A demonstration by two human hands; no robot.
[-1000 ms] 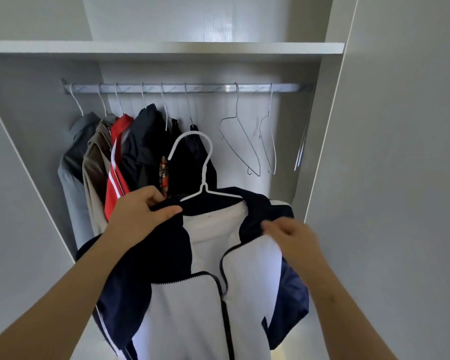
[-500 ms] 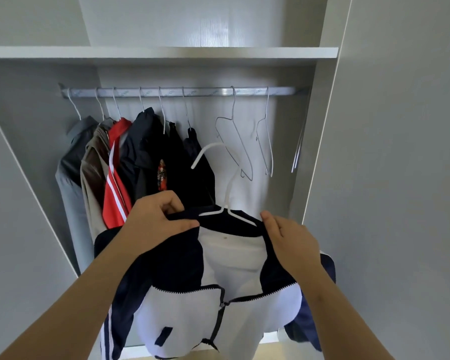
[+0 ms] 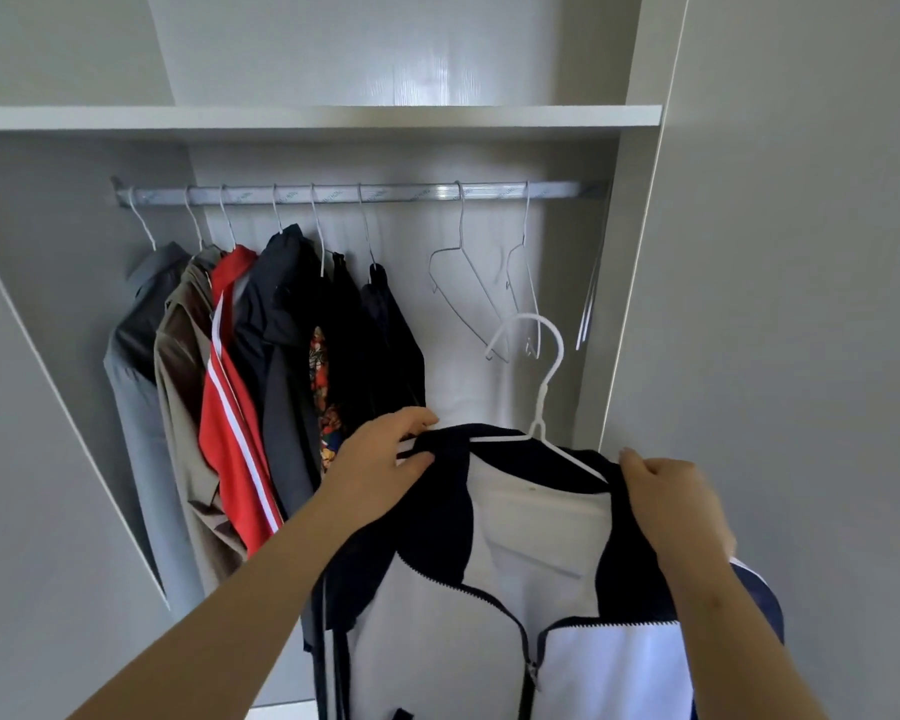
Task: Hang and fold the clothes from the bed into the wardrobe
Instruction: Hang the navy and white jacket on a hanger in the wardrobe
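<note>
Left hand (image 3: 385, 462) and right hand (image 3: 674, 504) grip the shoulders of a navy-and-white zip jacket (image 3: 531, 532) on a white hanger (image 3: 544, 392). Six garments (image 3: 240, 387) hang; this one awaits the silver rail (image 3: 385, 192).

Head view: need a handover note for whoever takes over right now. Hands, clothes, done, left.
Left hand: grip on the jacket at one shoulder.
Right hand: grip on the other shoulder.
Jacket sits on a white hanger, hook free below the rail, near two empty hangers.
Done: several garments hang at the rail's left end.
Left: hook this hanger on the rail, likely right of them. Bed not in view.
</note>
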